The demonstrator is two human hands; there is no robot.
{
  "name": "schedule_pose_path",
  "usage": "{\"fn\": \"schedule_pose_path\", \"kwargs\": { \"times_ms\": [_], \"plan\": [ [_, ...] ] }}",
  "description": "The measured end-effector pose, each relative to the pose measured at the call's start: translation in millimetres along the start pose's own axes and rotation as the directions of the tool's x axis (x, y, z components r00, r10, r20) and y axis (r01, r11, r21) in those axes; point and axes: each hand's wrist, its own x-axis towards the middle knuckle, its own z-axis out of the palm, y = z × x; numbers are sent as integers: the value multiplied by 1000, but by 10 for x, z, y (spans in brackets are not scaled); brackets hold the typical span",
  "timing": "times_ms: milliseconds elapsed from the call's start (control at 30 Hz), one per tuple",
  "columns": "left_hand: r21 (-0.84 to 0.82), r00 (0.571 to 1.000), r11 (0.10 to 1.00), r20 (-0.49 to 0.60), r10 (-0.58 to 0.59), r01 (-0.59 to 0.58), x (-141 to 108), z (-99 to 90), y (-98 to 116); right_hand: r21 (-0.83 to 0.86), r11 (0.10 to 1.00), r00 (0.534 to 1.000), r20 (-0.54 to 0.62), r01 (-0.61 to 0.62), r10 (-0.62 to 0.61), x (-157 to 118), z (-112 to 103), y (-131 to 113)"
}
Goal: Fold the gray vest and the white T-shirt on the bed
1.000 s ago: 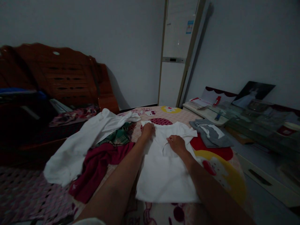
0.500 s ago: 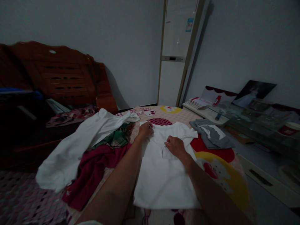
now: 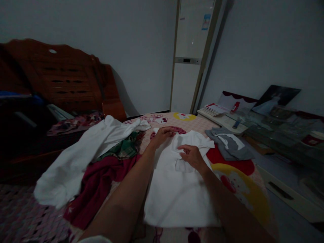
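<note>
A white shirt [image 3: 177,199] lies on the patterned tablecloth in front of me, its lower part flat and its upper left side partly turned inward. At its upper left edge, my left hand [image 3: 164,135] is closed, pinching the white fabric near the neckline. Over the middle of the shirt is my right hand [image 3: 191,156], with thumb and fingers apart and nothing between them. A small fold of cloth lies just below the right hand.
Left of the shirt are a white garment [image 3: 73,162], a green plaid cloth [image 3: 124,148] and a maroon garment [image 3: 96,189]. Folded grey clothing [image 3: 229,143] lies at the right. Beyond it stands a glass-topped cabinet [image 3: 275,131]; a wooden bench [image 3: 68,81] is at the left.
My left hand has moved right and slightly up, drawing the shirt's upper left edge inward. My right hand's fingers have spread. The view has shifted slightly.
</note>
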Motion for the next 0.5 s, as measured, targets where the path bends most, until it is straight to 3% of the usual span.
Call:
{"fn": "schedule_pose_path", "kwargs": {
  "times_ms": [100,200,367,500],
  "plan": [
    [219,992,975,127,-10,-18,7,122,-154,-28,999,997,63,-34,36,-7,-1,42],
    [386,984,919,180,10,-80,8,193,-229,-45,998,995,89,-43,47,-3,1,66],
    [327,970,930,225,95,-167,0,199,-146,-19,999,996,78,-35,37,-11,13,19],
    [324,968,937,245,50,-130,-29,202,-156,-81,996,998,39,45,-42,-40,44,-35]
  ]
}}
